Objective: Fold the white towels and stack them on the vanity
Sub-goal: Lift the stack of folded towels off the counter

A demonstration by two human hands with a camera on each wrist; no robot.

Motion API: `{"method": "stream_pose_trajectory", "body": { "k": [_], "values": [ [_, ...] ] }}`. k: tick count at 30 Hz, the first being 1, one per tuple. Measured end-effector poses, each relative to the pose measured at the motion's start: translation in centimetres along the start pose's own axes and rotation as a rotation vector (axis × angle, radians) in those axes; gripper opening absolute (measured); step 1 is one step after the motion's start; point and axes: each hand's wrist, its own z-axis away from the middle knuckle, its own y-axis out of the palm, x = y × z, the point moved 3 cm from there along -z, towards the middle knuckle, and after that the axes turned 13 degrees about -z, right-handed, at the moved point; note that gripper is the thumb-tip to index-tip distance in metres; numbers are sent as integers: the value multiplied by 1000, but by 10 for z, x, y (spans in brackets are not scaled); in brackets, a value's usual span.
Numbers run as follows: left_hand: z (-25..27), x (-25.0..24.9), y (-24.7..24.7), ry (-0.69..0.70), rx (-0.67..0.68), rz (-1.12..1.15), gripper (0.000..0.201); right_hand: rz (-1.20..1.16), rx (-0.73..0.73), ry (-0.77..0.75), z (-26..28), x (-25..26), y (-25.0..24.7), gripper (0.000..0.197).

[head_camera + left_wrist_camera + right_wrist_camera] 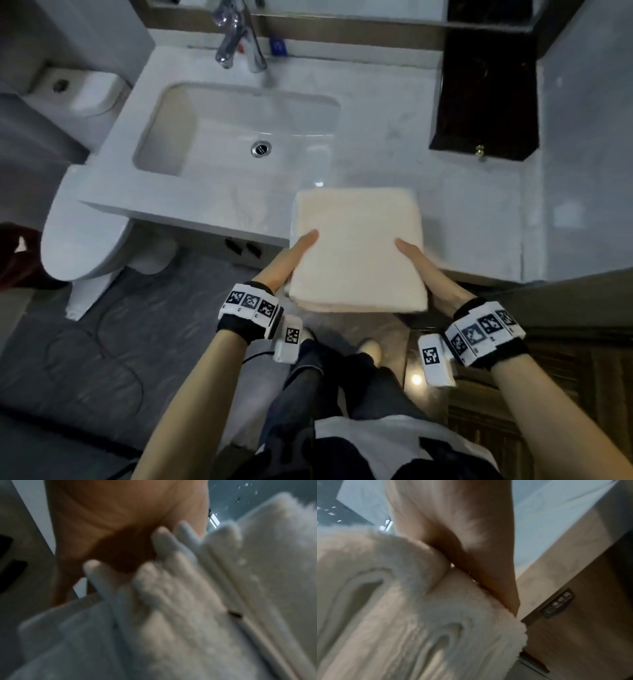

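A folded white towel (356, 246) is held flat between both hands, its far half over the vanity top (394, 144) right of the sink, its near half past the counter's front edge. My left hand (291, 257) grips the towel's left edge, thumb on top and fingers hidden beneath. My right hand (421, 263) grips the right edge the same way. In the left wrist view the folded layers of the towel (188, 615) lie against my palm (120, 520). The right wrist view shows the towel's thick folds (385, 601) under my hand (471, 534). Whether the towel touches the counter is unclear.
A white sink basin (212, 130) with a chrome faucet (236, 37) takes up the vanity's left part. A dark box (486, 96) stands at the back right. A toilet (78, 240) stands left of the vanity. Wooden cabinet fronts (573, 601) are below the counter.
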Motion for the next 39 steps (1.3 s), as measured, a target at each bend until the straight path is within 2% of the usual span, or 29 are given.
{"method": "stream_pose_trajectory", "body": {
  "k": [4,5,8,10,11,14,15,17,19,23,27,29,33,37,39],
  "values": [
    [27,31,-51,24,-123,75,68,134,109,29,-18,1,61,79],
    [34,41,-66,38,-146,87,64,162,129,29,-24,0,80,77],
    [57,72,-115,69,-187,153,36,235,177,27,-44,-7,140,75],
    [74,91,-151,84,-216,206,28,293,214,27,-58,-15,185,77],
    [82,101,-170,88,-239,220,29,312,232,24,-65,-19,209,76],
    [101,126,-232,137,-347,298,68,335,278,6,-88,-33,286,70],
    [107,132,-253,176,-374,324,73,343,291,4,-95,-38,312,70],
    [119,142,-296,229,-425,384,70,369,314,-2,-109,-44,362,67],
    [129,152,-337,225,-467,411,65,391,337,-1,-120,-49,408,61],
    [134,169,-409,213,-566,487,75,394,444,27,-139,-54,485,53],
    [125,178,-473,175,-672,564,42,400,539,40,-168,-49,550,42],
    [118,179,-503,184,-720,562,35,407,560,40,-186,-43,579,41],
    [105,167,-570,183,-779,609,60,463,628,32,-232,-21,643,40],
    [99,139,-642,168,-828,634,56,485,681,12,-272,12,713,41],
    [99,120,-679,211,-856,665,59,493,719,-21,-288,34,752,43]
  ]
}}
